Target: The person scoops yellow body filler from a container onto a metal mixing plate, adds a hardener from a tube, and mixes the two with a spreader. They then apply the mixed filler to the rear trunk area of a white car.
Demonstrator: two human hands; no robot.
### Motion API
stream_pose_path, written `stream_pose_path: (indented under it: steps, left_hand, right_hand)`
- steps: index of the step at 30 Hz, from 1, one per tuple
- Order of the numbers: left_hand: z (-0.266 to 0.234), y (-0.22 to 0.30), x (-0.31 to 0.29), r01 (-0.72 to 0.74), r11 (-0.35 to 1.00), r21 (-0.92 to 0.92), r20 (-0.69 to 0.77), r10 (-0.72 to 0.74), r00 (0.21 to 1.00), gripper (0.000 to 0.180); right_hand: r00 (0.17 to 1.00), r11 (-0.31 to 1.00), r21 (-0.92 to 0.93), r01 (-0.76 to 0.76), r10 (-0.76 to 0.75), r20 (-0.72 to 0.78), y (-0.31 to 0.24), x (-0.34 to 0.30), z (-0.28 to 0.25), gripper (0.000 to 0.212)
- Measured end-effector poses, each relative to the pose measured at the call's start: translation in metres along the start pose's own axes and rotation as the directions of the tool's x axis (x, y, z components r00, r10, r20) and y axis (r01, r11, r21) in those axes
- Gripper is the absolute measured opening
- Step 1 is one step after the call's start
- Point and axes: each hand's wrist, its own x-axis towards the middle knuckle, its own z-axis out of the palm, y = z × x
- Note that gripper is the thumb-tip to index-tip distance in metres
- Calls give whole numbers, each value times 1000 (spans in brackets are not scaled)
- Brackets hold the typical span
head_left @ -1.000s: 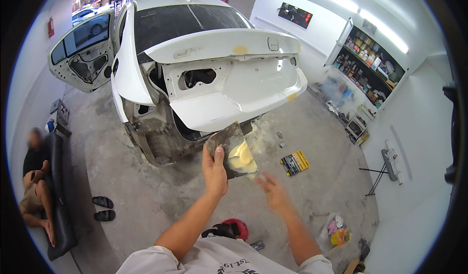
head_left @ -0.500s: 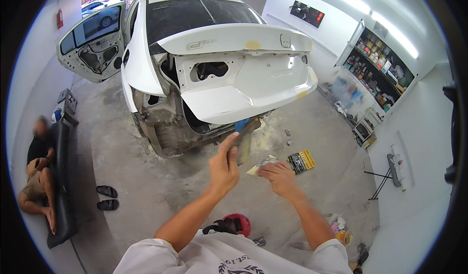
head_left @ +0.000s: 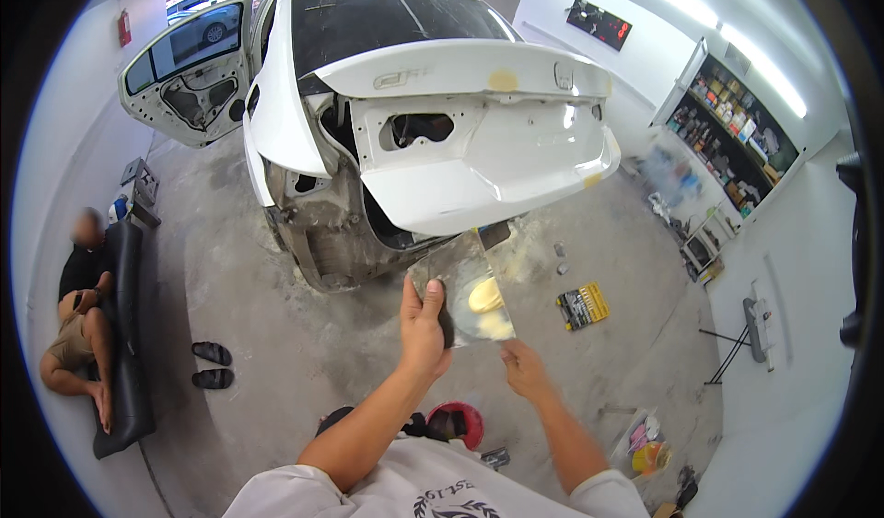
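My left hand grips a flat, shiny mixing plate by its left side, with the thumb on the face and a dark strip beside it. Two dabs of pale yellow putty lie on the plate's right half. Just below the plate's lower right corner is my right hand, fingers closed. What it pinches, if anything, is hidden. Beyond the plate stands a white car with its boot lid partly stripped, bearing yellowish filler patches. Its rear bumper is off.
A yellow-and-black tool case lies on the floor to the right. Near my feet stand a red bucket and a clear bin. A person reclines on a black bench at left, near black sandals. Shelves hold bottles.
The plate, edge-on before, now faces me with its putty showing. My right hand, which held a putty-smeared spreader, has moved down to the plate's lower corner. My view has shifted slightly left.
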Motion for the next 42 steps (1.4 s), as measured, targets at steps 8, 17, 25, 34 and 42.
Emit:
stream_pose_path:
  steps: [8, 17, 25, 34, 42]
  left_hand:
    - [-5, 0, 10, 1, 989, 146, -100, 14, 995, 42]
    - [-30, 29, 91, 153, 980, 124, 8, -155, 988, 44]
    - [-40, 103, 203, 14, 973, 228, 170, -54, 984, 41]
    - [-64, 149, 231, -162, 698, 697, 299, -78, 951, 39]
    - [-90, 175, 276, -294, 895, 335, 180, 246, 952, 42]
  right_hand:
    - [885, 202, 862, 464, -88, -456, -82, 10, 41, 85]
    - [732, 815, -58, 577, -547, -406, -109, 86, 65, 60]
    - [933, 792, -610, 0, -220, -285, -165, 135, 35, 46]
    - [918, 675, -720, 161, -370, -141, -230, 224, 111, 44]
    - [961, 610, -792, -25, -202, -186, -190, 238, 50, 48]
